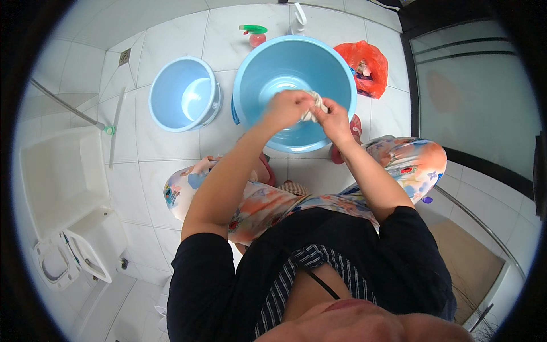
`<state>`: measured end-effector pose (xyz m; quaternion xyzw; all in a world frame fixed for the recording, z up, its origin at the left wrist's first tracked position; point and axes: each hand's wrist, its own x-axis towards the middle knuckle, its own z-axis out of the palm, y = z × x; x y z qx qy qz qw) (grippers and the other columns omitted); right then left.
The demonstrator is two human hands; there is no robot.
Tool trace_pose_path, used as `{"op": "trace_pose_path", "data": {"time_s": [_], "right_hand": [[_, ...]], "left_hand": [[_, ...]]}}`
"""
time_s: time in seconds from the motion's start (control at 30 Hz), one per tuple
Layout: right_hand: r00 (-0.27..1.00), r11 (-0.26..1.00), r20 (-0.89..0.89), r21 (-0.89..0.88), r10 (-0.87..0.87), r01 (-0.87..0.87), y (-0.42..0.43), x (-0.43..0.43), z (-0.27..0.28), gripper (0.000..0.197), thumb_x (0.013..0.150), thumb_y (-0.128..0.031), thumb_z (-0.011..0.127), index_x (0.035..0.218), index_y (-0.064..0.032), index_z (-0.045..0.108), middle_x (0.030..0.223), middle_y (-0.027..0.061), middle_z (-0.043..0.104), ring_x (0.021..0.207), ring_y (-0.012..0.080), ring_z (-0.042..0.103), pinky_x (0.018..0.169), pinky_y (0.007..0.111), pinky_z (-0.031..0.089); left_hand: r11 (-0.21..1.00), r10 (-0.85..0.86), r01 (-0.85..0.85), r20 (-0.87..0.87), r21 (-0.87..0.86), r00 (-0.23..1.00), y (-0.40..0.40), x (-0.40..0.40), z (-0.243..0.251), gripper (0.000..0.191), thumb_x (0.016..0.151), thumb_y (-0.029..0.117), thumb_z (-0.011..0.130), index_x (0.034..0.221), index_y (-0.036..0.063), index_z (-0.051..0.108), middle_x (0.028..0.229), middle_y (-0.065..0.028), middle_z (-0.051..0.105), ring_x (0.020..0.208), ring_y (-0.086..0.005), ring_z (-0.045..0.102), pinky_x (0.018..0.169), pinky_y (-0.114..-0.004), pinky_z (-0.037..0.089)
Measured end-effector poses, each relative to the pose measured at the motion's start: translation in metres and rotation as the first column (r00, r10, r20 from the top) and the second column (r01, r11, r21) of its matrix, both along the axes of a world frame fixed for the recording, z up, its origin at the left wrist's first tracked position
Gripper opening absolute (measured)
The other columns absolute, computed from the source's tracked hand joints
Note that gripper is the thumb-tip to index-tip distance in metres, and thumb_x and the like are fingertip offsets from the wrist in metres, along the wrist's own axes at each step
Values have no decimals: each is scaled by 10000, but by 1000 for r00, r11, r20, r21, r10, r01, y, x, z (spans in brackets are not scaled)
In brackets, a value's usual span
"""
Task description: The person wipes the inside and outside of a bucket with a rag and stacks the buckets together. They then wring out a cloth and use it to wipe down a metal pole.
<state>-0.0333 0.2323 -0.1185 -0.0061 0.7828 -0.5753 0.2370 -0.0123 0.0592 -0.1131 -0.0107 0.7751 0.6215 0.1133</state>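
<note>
A bunched cream cloth (315, 107) is gathered between my two hands, above the large light blue plastic tub (295, 51). On its left side sits my left hand (288, 107), blurred, with fingertips on the cloth. My right hand (334, 119) pinches the cloth's right edge between thumb and fingers. Below the hands, the tub's inner wall and pale bottom show; whether a thin layer of water lies there I cannot tell. A smaller light blue bucket (164, 94) stands on the tiles to the left, apart from the tub.
Behind the tub stand a green-topped spray bottle (257, 39) and a white spray bottle (299, 21). An open red plastic bag (376, 81) with small scraps inside lies at the right. A floor squeegee (115, 128) is at far left. A black-framed glass door (470, 94) borders the right.
</note>
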Motion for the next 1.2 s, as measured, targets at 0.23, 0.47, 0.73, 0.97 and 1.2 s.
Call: {"op": "trace_pose_path", "data": {"time_s": [0.23, 0.47, 0.73, 0.97, 1.2], "right_hand": [[582, 913, -811, 276, 54, 300, 40, -79, -13, 367, 862, -84, 611, 1224, -43, 571, 1155, 208, 600, 1045, 368, 589, 917, 413, 459], [709, 770, -562, 637, 426, 42, 25, -153, -26, 260, 791, -32, 602, 1046, -69, 567, 993, 179, 640, 924, 403, 604, 786, 485, 490], [554, 713, -597, 701, 581, 8, -48, -204, -43, 111, 785, -76, 588, 885, -45, 624, 905, 176, 652, 867, 372, 634, 727, 483, 513], [75, 584, -605, 718, 792, -379, -182, -114, -29, 133, 783, -38, 550, 901, -60, 608, 1030, 115, 632, 1046, 304, 582, 885, 389, 497], [23, 746, -764, 622, 645, -239, -158, -136, -39, 156, 797, -86, 540, 927, -42, 614, 910, 133, 633, 938, 277, 613, 956, 373, 459]], "left_hand": [[190, 302, -704, -641, -685, 706, -88, -8, -31, 397, 823, 278, 673, 1120, 37, 570, 914, -157, 667, 869, -357, 654, 725, -469, 510], [547, 514, -379, -58, -747, 856, -87, 5, -57, 316, 846, 256, 641, 999, 30, 481, 810, -209, 658, 779, -414, 645, 656, -513, 495], [581, 469, -358, -59, -731, 881, -80, 6, -52, 289, 857, 205, 608, 999, 13, 444, 764, -224, 649, 738, -426, 636, 642, -520, 487], [523, 512, -317, -6, -791, 859, -84, 8, -50, 276, 849, 197, 611, 999, 24, 457, 771, -215, 657, 741, -417, 643, 643, -520, 492], [496, 568, -424, -85, -758, 818, -69, 1, -47, 278, 834, 193, 627, 999, 32, 472, 796, -214, 663, 758, -417, 646, 646, -515, 493]]}}
